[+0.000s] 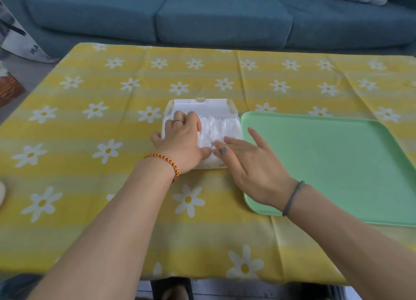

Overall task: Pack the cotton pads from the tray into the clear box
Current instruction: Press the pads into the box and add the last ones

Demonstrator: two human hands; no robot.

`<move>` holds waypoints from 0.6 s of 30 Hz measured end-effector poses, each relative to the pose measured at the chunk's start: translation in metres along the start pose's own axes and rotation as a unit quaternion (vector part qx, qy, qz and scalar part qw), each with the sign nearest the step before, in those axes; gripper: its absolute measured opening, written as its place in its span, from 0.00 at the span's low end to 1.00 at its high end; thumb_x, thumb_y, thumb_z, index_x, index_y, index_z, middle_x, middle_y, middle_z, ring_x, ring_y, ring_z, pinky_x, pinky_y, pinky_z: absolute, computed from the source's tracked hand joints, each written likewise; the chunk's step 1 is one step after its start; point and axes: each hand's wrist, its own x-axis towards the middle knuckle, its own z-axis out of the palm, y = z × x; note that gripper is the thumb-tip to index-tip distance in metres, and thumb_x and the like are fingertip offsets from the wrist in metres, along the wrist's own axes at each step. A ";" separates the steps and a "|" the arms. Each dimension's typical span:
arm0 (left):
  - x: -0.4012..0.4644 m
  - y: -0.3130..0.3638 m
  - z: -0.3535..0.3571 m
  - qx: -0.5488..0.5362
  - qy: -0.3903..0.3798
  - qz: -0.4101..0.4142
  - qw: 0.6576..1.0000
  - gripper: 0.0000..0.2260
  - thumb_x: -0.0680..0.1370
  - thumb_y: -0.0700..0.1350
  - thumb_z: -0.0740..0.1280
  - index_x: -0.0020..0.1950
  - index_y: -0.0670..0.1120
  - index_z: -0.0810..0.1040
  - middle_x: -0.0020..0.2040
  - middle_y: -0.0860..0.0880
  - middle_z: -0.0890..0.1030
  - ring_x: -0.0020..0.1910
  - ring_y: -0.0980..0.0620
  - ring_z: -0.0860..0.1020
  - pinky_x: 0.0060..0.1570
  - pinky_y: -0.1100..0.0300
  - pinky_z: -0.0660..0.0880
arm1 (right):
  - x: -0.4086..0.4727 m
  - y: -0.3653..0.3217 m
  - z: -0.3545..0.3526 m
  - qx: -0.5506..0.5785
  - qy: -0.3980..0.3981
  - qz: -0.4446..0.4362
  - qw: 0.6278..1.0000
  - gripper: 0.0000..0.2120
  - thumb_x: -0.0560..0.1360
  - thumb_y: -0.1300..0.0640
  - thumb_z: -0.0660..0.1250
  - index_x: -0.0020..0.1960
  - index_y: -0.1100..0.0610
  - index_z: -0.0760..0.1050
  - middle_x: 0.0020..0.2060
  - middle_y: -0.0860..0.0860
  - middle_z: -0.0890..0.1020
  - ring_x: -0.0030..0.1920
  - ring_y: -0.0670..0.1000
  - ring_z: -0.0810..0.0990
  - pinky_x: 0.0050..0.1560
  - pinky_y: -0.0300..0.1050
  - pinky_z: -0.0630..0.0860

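Tray (337, 164): no pads visible on it. Clear box (202, 106): just left of the tray, lid up, cotton pads (221, 125) inside. Left hand (180, 140) presses the pads; right hand (249, 162) flat, gripping nothing. Step: final tamping. Next: likely lower lid

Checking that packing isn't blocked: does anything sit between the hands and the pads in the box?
Nothing visible does. The left hand rests on the pads in the box; right hand touches them.
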 end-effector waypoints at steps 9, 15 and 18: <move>0.025 -0.025 -0.021 -0.335 0.103 -0.163 0.922 0.40 0.75 0.61 0.72 0.78 0.44 0.58 0.74 0.44 0.66 0.74 0.45 0.66 0.69 0.54 0.65 | 0.007 0.004 -0.020 0.242 0.152 0.063 0.956 0.21 0.84 0.46 0.49 0.70 0.50 0.73 0.66 0.41 0.76 0.68 0.37 0.69 0.73 0.36 0.57; 0.041 -0.047 -0.015 -0.522 0.042 -0.236 0.818 0.43 0.61 0.71 0.72 0.64 0.39 0.77 0.57 0.46 0.80 0.50 0.45 0.80 0.53 0.47 0.74 | 0.026 0.006 -0.019 0.599 0.111 0.267 0.747 0.18 0.84 0.44 0.50 0.56 0.43 0.78 0.48 0.36 0.82 0.50 0.34 0.78 0.62 0.40 0.70; 0.039 -0.048 -0.017 -0.577 0.037 -0.230 0.783 0.38 0.60 0.66 0.74 0.59 0.39 0.81 0.49 0.47 0.77 0.44 0.46 0.74 0.48 0.50 0.70 | 0.029 0.011 -0.020 0.668 0.100 0.289 0.679 0.26 0.83 0.42 0.51 0.77 0.54 0.63 0.68 0.50 0.75 0.66 0.47 0.75 0.66 0.46 0.69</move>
